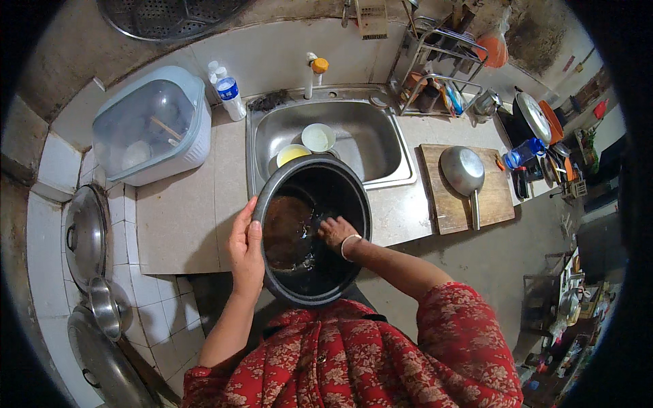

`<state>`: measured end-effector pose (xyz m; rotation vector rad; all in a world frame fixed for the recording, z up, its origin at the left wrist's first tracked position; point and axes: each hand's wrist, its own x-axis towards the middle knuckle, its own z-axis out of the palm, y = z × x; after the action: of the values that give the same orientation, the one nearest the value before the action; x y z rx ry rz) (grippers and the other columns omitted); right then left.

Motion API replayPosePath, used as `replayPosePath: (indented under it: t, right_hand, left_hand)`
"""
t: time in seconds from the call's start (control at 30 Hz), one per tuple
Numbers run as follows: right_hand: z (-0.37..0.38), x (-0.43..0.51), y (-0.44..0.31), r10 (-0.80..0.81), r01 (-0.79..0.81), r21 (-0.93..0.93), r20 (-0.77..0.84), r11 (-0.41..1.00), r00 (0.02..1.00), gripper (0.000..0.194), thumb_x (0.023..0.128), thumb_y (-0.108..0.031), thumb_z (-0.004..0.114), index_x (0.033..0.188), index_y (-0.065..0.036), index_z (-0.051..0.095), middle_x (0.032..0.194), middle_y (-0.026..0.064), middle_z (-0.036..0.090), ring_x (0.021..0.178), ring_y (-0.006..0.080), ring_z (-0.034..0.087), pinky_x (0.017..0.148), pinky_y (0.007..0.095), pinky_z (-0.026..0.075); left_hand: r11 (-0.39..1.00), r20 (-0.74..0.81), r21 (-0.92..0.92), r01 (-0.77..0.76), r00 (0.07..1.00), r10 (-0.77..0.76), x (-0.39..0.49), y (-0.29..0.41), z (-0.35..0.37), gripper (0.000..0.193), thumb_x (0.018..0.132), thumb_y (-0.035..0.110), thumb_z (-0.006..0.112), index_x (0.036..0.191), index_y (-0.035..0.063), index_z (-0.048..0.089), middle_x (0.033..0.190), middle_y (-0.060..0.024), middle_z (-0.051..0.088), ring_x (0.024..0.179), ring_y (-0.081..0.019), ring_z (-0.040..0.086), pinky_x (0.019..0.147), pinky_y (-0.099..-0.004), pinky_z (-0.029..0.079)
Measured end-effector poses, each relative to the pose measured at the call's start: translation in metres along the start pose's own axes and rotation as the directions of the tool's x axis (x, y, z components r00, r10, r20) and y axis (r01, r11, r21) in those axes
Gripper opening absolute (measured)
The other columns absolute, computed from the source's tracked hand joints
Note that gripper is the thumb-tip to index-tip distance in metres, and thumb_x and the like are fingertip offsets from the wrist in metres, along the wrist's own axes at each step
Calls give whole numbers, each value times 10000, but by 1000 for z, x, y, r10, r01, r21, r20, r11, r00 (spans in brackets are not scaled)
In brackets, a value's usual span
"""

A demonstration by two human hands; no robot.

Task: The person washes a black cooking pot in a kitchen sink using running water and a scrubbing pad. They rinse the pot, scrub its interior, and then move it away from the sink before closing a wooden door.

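Observation:
A deep black pot (pixel 336 189) is tilted in front of my body, over the counter's front edge and the near part of the sink. My left hand (pixel 246 247) grips its left rim, thumb on the near side of the rim. Brownish liquid (pixel 288 232) lies inside, with bright glints along its edge. Reaching in over the right side, my right hand (pixel 337 233) has its fingers bent beside the liquid; whether they hold anything is unclear. Behind the pot, a pale bowl (pixel 318 138) and a bowl with a yellow inside (pixel 292 152) sit in the steel sink (pixel 405 173).
A faucet with an orange knob (pixel 319 65) rises behind the sink. Left stand plastic bottles (pixel 228 94) and a lidded plastic bin (pixel 191 148). Rightward, an upturned metal pan (pixel 462 171) rests on a wooden board (pixel 438 214). Metal lids (pixel 86 239) lean at the left wall.

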<state>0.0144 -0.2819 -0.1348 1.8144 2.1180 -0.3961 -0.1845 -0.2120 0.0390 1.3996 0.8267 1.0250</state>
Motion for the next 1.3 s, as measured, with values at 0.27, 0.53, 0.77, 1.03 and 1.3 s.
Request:
replayPosePath:
  t: [0.27, 0.53, 0.77, 1.03, 1.3]
  right_hand:
    - [-5, -5, 58, -129, -71, -545, -319, 836, 939, 549, 898, -263, 404, 1403, -54, 352, 1485, 131, 275, 1402, 266, 168, 1152, 407, 90]
    - [-31, -77, -32, -223, 94, 357, 340, 929, 913, 487, 944, -375, 354, 1334, -98, 445, 1395, 167, 391, 1286, 329, 362, 1081, 435, 252]
    - [-48, -78, -74, -209, 204, 946, -153, 250, 966, 335, 921, -307, 528, 1110, -38, 591, 1042, 151, 630, 980, 282, 618, 849, 346, 477]
    - [-24, -18, 18, -61, 51, -226, -37, 973, 997, 278, 858, -209, 497, 1093, -162, 636, 1194, 67, 548, 1142, 212, 451, 876, 314, 366]
    - [-27, 3, -84, -217, 129, 458, 145, 879, 965, 287, 811, -172, 517, 1053, -52, 617, 1037, 189, 648, 939, 327, 637, 836, 434, 500]
  left_hand:
    - [999, 38, 33, -30, 999, 29, -5, -3, -1, 364, 968, 107, 442, 1307, -23, 465, 1294, -100, 524, 1158, -144, 488, 996, -271, 347]
    - [999, -30, 35, -22, 999, 23, -3, -2, -1, 364, 964, 94, 437, 1308, -21, 466, 1295, -96, 523, 1129, -131, 496, 966, -263, 366]
    - [999, -48, 36, -24, 999, 25, -3, -3, 0, 367, 964, 94, 434, 1310, -24, 461, 1305, -105, 516, 1151, -140, 492, 987, -269, 356]
    - [999, -11, 42, -24, 1000, 24, -2, -5, -2, 362, 968, 98, 427, 1306, -28, 460, 1311, -111, 510, 1178, -159, 482, 1019, -287, 339]
    - [998, -57, -38, 47, 997, -50, 2, -3, -4, 366, 968, 79, 416, 1317, -25, 446, 1312, -106, 507, 1181, -159, 478, 1020, -284, 336]
